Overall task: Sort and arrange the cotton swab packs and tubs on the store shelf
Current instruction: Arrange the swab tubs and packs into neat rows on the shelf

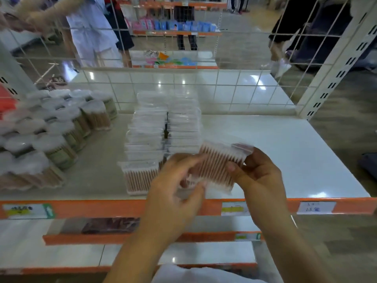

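Now I see both hands raised over the front lip of the shelf (pixel 295 160), sharing one flat clear pack of wooden-stemmed cotton swabs (pixel 219 166). My right hand (pixel 259 178) pinches the pack at its 3 o'clock end, thumb pressed on the near face and the fingers curled behind. My left hand (pixel 175 180) has its fingers bent round the 8 o'clock corner of the same pack; motion blur hides just how the fingertips sit. The pack is tilted, its 1 o'clock corner highest, and it hovers clear of the shelf surface.

At 11 o'clock from the held pack, two rows of stacked packs (pixel 163 127) run back toward the wire grid (pixel 204 88), and one pack stands on edge (pixel 140 177) at the front of the left row, just beside my left hand. Further out at 9 o'clock, the round tubs (pixel 59 137) crowd the left end of the shelf in staggered rows.

From 1 to 3 o'clock the white shelf lies bare up to the perforated upright (pixel 334 78). The orange price rail (pixel 102 207) marks the near edge right under my wrists.
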`<control>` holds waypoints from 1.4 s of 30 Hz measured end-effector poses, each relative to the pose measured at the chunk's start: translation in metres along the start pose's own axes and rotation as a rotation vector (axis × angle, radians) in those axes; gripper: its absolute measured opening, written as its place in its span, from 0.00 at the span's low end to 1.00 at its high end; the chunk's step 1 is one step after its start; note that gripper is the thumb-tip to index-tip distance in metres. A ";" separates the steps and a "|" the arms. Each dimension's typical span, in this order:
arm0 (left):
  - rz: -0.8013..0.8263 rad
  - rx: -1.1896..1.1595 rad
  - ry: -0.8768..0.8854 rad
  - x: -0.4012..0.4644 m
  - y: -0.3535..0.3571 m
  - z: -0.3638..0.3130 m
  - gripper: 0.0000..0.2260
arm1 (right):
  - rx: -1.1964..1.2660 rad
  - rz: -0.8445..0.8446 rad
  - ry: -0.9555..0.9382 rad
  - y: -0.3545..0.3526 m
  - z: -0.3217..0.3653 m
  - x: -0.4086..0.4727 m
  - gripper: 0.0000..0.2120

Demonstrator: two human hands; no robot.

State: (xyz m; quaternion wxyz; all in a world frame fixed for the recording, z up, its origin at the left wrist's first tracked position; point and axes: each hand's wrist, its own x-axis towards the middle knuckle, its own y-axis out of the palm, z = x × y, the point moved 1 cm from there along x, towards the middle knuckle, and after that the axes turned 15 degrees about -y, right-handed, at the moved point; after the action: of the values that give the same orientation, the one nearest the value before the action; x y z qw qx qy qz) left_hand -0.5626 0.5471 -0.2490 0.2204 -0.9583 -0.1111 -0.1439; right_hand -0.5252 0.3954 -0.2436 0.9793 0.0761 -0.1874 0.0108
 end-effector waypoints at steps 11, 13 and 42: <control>-0.255 0.598 -0.087 0.004 -0.063 0.099 0.25 | -0.253 0.028 0.004 0.050 -0.050 -0.004 0.19; -0.204 0.617 -0.057 0.003 -0.062 0.102 0.27 | -0.289 0.029 -0.020 0.052 -0.053 -0.007 0.20; -0.052 0.587 0.057 0.016 -0.054 0.106 0.22 | -0.946 0.228 -0.699 0.053 -0.099 -0.014 0.20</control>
State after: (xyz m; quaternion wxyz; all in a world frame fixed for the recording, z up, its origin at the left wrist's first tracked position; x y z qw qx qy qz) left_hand -0.5388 0.6447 -0.3144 0.4874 -0.8460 -0.1663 -0.1379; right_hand -0.5053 0.4634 -0.3318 0.7798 -0.3898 -0.4898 0.0053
